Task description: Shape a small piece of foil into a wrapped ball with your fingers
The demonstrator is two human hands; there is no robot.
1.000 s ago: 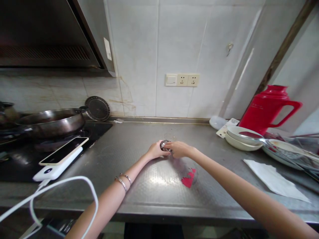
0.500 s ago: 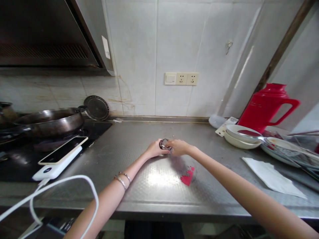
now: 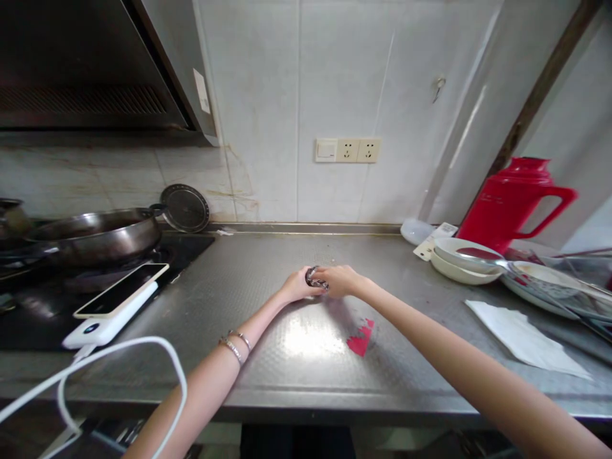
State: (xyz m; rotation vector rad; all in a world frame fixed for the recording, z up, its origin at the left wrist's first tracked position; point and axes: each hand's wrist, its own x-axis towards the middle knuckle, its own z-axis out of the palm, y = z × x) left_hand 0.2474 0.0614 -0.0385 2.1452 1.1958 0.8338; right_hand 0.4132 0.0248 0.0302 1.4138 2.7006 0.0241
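Note:
Between my two hands, on the metal counter [image 3: 268,255], is a small round thing with a dark rim and a shiny, glassy-looking middle [image 3: 315,276]; its kind is too small to make out. My left hand [image 3: 296,284] curls around its left side. From the right, my right hand [image 3: 338,280] reaches over it, with bent fingers on or inside its rim; I cannot tell which. Nearer to me lies a red torn patch [image 3: 359,341], stuck or lying flat on the counter.
At left, a steel pan [image 3: 98,236] sits on the stove beside a phone [image 3: 123,290] on a white power bank [image 3: 102,325] with a cable [image 3: 167,347]. At right stand a red thermos [image 3: 507,204], stacked white bowls [image 3: 463,264], plates and a white napkin [image 3: 521,338].
The right fingers have shifted slightly over the round thing, covering more of its middle. My left hand stays in place, and the rest looks the same.

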